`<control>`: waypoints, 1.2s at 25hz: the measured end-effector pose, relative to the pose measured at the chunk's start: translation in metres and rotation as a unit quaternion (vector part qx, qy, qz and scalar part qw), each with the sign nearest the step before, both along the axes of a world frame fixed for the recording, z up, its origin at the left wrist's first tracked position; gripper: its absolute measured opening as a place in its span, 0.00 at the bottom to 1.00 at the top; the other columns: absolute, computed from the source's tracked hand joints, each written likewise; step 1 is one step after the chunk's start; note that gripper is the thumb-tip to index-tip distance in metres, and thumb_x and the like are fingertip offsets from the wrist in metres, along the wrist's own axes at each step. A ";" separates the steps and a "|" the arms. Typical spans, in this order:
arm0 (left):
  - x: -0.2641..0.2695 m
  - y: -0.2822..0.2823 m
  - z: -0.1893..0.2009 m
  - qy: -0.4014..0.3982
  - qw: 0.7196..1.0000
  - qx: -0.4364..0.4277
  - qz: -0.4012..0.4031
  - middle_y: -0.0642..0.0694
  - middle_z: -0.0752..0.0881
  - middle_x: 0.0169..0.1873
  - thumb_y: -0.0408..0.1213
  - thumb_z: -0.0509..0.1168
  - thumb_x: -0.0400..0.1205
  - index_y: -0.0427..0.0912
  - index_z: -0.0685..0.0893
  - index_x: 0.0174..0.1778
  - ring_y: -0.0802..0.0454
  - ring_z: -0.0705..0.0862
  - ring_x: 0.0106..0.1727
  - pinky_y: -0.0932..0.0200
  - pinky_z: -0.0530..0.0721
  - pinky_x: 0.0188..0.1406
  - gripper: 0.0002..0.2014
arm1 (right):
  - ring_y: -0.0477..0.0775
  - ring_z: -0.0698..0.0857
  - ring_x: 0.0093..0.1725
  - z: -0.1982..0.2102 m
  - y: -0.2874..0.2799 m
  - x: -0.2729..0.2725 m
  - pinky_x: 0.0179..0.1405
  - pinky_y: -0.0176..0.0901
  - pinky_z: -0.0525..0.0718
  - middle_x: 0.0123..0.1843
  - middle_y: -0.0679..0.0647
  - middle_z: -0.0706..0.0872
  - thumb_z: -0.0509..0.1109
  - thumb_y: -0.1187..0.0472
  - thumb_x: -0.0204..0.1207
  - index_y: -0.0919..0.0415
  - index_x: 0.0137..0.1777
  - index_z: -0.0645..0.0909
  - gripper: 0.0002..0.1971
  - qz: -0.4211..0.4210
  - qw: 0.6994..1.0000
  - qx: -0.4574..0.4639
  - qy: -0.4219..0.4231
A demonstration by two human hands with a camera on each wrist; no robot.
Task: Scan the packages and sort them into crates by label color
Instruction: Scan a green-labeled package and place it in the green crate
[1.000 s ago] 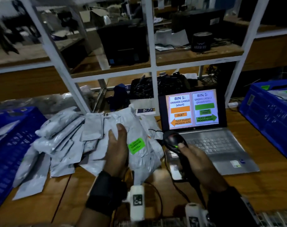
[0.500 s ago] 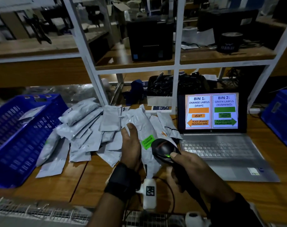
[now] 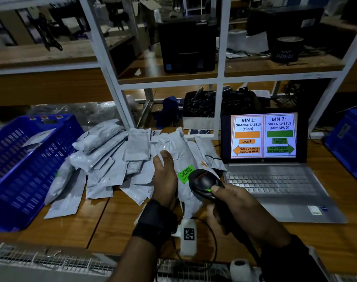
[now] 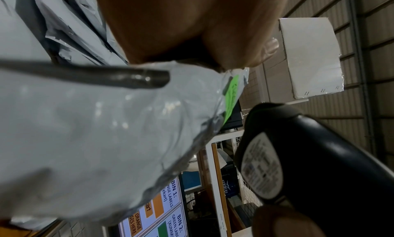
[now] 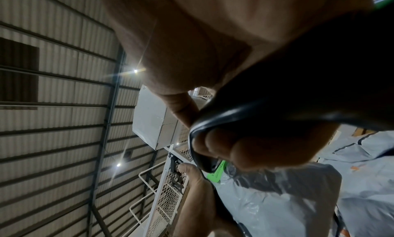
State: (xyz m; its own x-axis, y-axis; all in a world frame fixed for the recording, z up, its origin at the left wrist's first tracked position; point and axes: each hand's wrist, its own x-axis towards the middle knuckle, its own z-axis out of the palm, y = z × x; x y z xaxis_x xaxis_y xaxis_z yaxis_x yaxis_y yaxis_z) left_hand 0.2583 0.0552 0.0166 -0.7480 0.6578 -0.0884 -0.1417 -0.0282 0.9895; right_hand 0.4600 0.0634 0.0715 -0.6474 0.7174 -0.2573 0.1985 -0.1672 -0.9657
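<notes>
A left hand (image 3: 165, 180) grips one grey package (image 3: 181, 157) labelled "XIJMMWD" in green (image 3: 186, 173); the right hand (image 3: 240, 210) clasps one scanner (image 3: 204, 183) beside a laptop (image 3: 275, 180) reading "BIN 1: ORANGE LABELS (ekart)".

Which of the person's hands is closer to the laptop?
The right. The right hand grips the scanner just off the laptop's near left corner; the left hand holds the green-labelled package farther left, by the pile.
</notes>
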 end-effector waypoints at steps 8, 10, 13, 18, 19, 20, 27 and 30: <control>0.009 -0.003 0.009 0.019 1.000 0.001 -0.002 0.47 0.76 0.84 0.93 0.54 0.61 0.50 0.63 0.89 0.46 0.77 0.82 0.39 0.75 0.84 0.67 | 0.62 0.77 0.25 -0.003 0.000 0.003 0.28 0.50 0.75 0.28 0.65 0.82 0.65 0.53 0.88 0.62 0.40 0.76 0.17 -0.004 1.000 0.004 0.007; 0.010 -0.004 0.012 0.031 0.999 -0.017 -0.002 0.48 0.72 0.86 0.94 0.52 0.60 0.51 0.60 0.91 0.47 0.74 0.84 0.40 0.72 0.85 0.68 | 0.62 0.78 0.25 -0.005 0.000 0.004 0.28 0.50 0.76 0.28 0.65 0.82 0.65 0.52 0.89 0.64 0.44 0.78 0.17 0.004 1.000 0.010 0.004; 0.011 -0.006 0.016 0.039 0.999 -0.025 -0.001 0.53 0.70 0.85 0.91 0.50 0.65 0.50 0.57 0.93 0.52 0.71 0.83 0.47 0.69 0.86 0.65 | 0.64 0.78 0.26 -0.005 0.000 0.003 0.28 0.51 0.76 0.28 0.64 0.83 0.65 0.51 0.89 0.68 0.48 0.79 0.18 0.009 1.000 0.023 0.000; 0.011 -0.010 0.018 0.035 0.999 -0.024 -0.004 0.50 0.73 0.86 0.94 0.52 0.58 0.53 0.57 0.92 0.47 0.75 0.83 0.40 0.73 0.85 0.70 | 0.63 0.78 0.26 -0.005 -0.003 0.002 0.28 0.50 0.76 0.28 0.63 0.82 0.64 0.52 0.89 0.70 0.47 0.78 0.19 0.012 0.999 0.030 0.000; 0.011 -0.011 0.018 0.032 0.999 -0.023 -0.006 0.49 0.73 0.86 0.95 0.52 0.58 0.53 0.57 0.92 0.47 0.75 0.83 0.40 0.73 0.85 0.70 | 0.63 0.78 0.26 -0.005 -0.003 0.001 0.27 0.50 0.75 0.28 0.64 0.82 0.65 0.52 0.89 0.72 0.48 0.77 0.20 0.011 0.999 0.032 0.001; 0.012 -0.012 0.021 0.030 0.999 -0.023 -0.007 0.48 0.72 0.86 0.94 0.52 0.58 0.53 0.56 0.92 0.47 0.74 0.84 0.40 0.73 0.85 0.70 | 0.63 0.78 0.26 -0.006 -0.003 0.001 0.27 0.51 0.75 0.28 0.64 0.82 0.65 0.52 0.89 0.72 0.47 0.76 0.20 0.008 0.999 0.031 0.003; 0.013 -0.012 0.025 0.033 0.999 -0.018 -0.007 0.49 0.64 0.91 0.95 0.51 0.56 0.53 0.52 0.94 0.47 0.67 0.88 0.39 0.68 0.88 0.73 | 0.63 0.78 0.27 -0.003 -0.007 0.001 0.28 0.51 0.75 0.29 0.65 0.82 0.65 0.52 0.89 0.61 0.41 0.77 0.17 0.008 1.000 0.019 0.010; 0.014 -0.012 0.025 0.027 1.000 -0.008 -0.001 0.48 0.65 0.90 0.94 0.52 0.57 0.53 0.54 0.93 0.47 0.69 0.88 0.39 0.69 0.88 0.72 | 0.63 0.77 0.27 -0.004 -0.007 0.000 0.29 0.53 0.76 0.29 0.65 0.82 0.65 0.51 0.89 0.60 0.40 0.77 0.17 0.005 1.000 0.020 0.013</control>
State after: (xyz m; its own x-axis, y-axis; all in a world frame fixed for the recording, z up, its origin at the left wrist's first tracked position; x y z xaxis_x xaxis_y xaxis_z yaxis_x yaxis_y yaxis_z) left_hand 0.2727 0.0428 0.0420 -0.7503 0.6585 -0.0580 -0.0879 -0.0124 0.9961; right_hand 0.4603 0.0559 0.0680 -0.6606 0.7201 -0.2123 0.1756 -0.1267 -0.9763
